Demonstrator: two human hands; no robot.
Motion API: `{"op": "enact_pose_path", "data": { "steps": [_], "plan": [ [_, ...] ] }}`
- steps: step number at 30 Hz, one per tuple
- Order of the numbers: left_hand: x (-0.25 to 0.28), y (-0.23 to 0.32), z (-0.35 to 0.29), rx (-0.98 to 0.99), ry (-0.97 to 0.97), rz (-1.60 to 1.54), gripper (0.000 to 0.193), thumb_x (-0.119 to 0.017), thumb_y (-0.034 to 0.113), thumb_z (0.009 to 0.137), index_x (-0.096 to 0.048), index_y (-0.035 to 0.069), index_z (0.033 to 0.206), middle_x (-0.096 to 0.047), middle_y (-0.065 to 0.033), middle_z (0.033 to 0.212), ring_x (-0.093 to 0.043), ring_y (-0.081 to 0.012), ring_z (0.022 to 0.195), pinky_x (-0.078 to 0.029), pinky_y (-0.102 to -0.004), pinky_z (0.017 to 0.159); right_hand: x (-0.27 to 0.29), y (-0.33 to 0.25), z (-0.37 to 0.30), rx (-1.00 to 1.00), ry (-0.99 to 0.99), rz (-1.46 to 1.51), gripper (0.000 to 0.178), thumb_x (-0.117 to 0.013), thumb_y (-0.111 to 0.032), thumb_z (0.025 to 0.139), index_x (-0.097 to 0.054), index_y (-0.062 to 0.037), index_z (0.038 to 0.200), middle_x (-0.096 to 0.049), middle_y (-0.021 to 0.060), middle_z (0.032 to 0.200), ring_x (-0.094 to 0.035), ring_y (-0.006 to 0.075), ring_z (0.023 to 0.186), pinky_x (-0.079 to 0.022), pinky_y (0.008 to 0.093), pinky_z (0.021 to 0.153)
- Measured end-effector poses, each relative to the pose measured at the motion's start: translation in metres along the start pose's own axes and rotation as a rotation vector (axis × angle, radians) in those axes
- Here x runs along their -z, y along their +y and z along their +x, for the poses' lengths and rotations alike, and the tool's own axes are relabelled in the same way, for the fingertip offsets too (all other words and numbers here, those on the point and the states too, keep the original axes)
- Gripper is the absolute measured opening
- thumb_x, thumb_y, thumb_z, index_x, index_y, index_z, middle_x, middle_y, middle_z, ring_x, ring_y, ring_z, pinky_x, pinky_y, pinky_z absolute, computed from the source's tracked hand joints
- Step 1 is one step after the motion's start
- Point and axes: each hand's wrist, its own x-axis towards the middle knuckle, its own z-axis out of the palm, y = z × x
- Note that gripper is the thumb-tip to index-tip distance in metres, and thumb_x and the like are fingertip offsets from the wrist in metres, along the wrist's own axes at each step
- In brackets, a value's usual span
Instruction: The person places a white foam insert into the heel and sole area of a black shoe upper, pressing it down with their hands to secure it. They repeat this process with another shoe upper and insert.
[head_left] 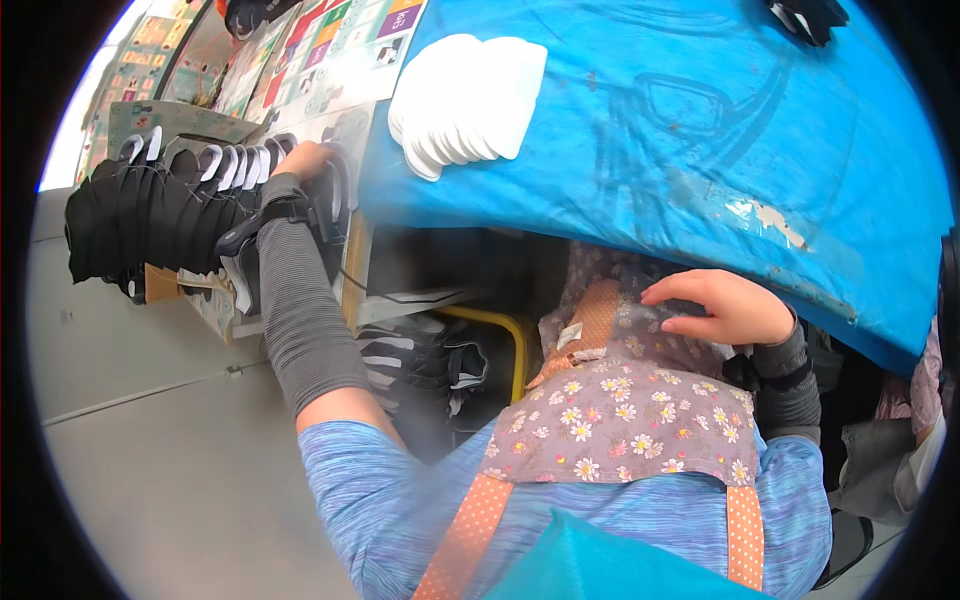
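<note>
My left hand [303, 160] reaches out to the far left, at the right end of a row of black shoe uppers [150, 215] with pale, curved edges. Its fingers are mostly hidden there, and whether it grips one cannot be made out. Above my lap, just off the table's near edge, my right hand [735, 307] is held with fingers apart and nothing in them. On the blue-covered table [660, 170] lies a fanned stack of white, rounded flat pieces [465, 100], away from both hands.
More black-and-white uppers [425, 365] lie below the table beside a yellow curved bar [522, 350]. A dark item [810, 18] rests at the table's far right. Printed sheets [320, 55] cover the surface at the far left. The blue cover has a worn patch [775, 222].
</note>
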Motion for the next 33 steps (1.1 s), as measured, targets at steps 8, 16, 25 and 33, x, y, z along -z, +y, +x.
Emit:
{"op": "enact_pose_path", "data": {
  "steps": [8,16,25,33],
  "plan": [
    [-0.046,0.057,-0.034,-0.066,0.643,0.28,0.036,-0.041,0.023,0.095,-0.07,0.003,0.089,-0.069,-0.0224,0.098,-0.067,-0.0418,0.091,-0.053,-0.0525,0.079,-0.02,-0.003,0.036,0.064,0.041,-0.067,0.03,-0.066,-0.017,0.091,-0.062,-0.0024,0.117,-0.066,0.0158,0.114,-0.062,0.0352,0.105,-0.051,0.041,0.09],
    [-0.06,0.04,-0.031,0.12,0.676,0.13,0.039,-0.042,0.029,0.094,-0.073,0.006,0.087,-0.071,-0.0203,0.096,-0.069,-0.0387,0.089,-0.054,-0.0522,0.076,-0.015,-0.026,0.024,0.115,0.072,-0.131,0.031,-0.068,-0.012,0.089,-0.063,-0.0025,0.118,-0.066,0.0157,0.117,-0.062,0.0344,0.109,-0.05,0.0407,0.093],
    [-0.092,0.091,-0.068,0.239,1.18,0.207,0.024,-0.059,0.033,0.089,-0.068,0.011,0.088,-0.069,-0.0083,0.078,-0.068,-0.0325,0.076,-0.05,-0.0525,0.066,0.006,-0.018,-0.072,-0.072,0.223,-0.055,0.034,-0.068,-0.009,0.09,-0.062,-0.001,0.123,-0.067,0.0135,0.121,-0.064,0.0275,0.109,-0.05,0.0347,0.092],
    [-0.041,0.206,-0.121,0.098,1.448,-0.066,0.024,-0.067,0.031,0.085,-0.067,0.013,0.101,-0.066,-0.0067,0.109,-0.062,-0.0272,0.107,-0.03,-0.0646,0.106,0.055,-0.018,-0.124,-0.205,0.254,-0.088,0.035,-0.068,-0.014,0.091,-0.063,-0.0023,0.123,-0.068,0.013,0.117,-0.064,0.0265,0.109,-0.05,0.0366,0.092]
  ]
}}
